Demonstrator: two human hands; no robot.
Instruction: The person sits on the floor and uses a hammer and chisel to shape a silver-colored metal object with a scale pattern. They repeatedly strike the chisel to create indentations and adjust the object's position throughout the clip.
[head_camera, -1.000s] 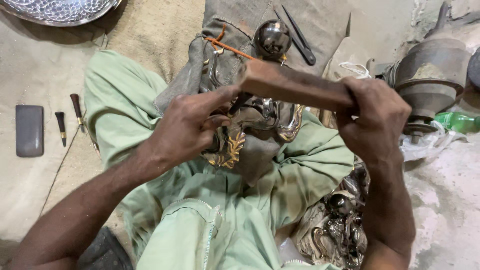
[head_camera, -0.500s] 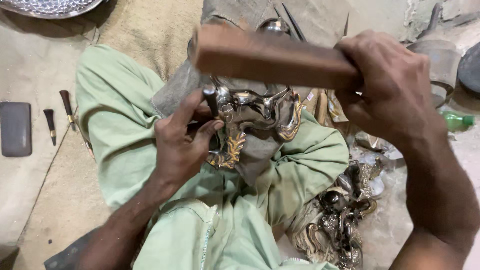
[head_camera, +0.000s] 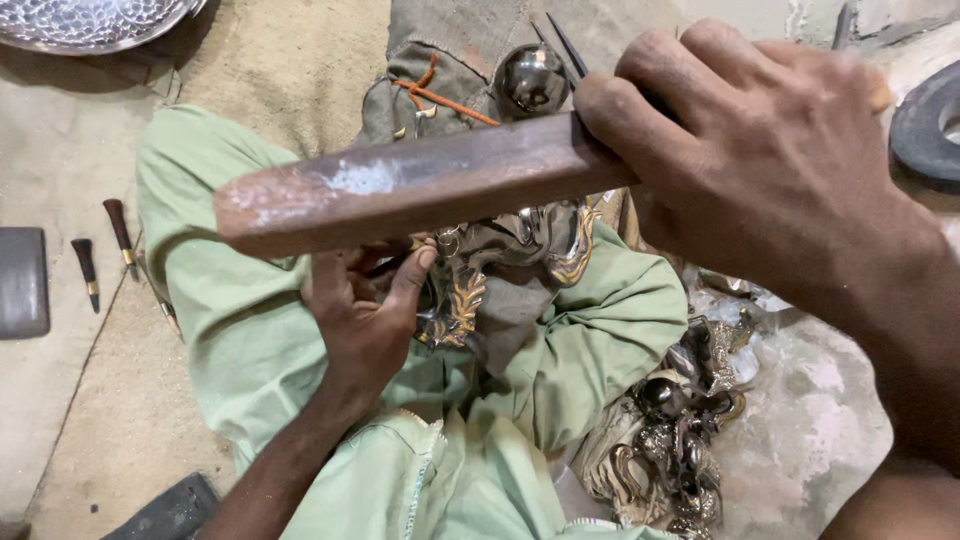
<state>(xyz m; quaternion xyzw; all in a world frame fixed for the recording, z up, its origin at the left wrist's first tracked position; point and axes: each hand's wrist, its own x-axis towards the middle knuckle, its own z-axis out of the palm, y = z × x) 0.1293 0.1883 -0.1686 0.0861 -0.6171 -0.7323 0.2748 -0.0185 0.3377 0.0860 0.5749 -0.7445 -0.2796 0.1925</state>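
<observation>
The right hand (head_camera: 770, 160) is clenched around the far-right end of a long rust-brown bar (head_camera: 420, 190), which looks like wood or worn metal; which, the view does not settle. The bar is raised above the lap, its free left end pale and scuffed. It reads as stiff and fairly heavy, so a full-fisted hold at one end, as here, suits it better than fingertips.

Below the bar, the left hand (head_camera: 365, 315) is curled about the left side of a silver and gold ornament (head_camera: 500, 270), thumb and fingers pinching its edge to steady it. The ornament rests on a grey cloth over the person's lap, on pale green trousers (head_camera: 560, 350). It appears to be thin chased metal with curling scrolls: rigid, glossy and probably slippery, with edges that could bend or dent under a careless blow. The plainer rim seems the safer place to hold, rather than the fine scrollwork.

Just beyond it on the cloth sits a polished metal ball (head_camera: 530, 78). More ornate metal pieces (head_camera: 665, 440) lie heaped at the near right, and two small wooden-handled tools (head_camera: 100, 250) rest on the floor at the left.
</observation>
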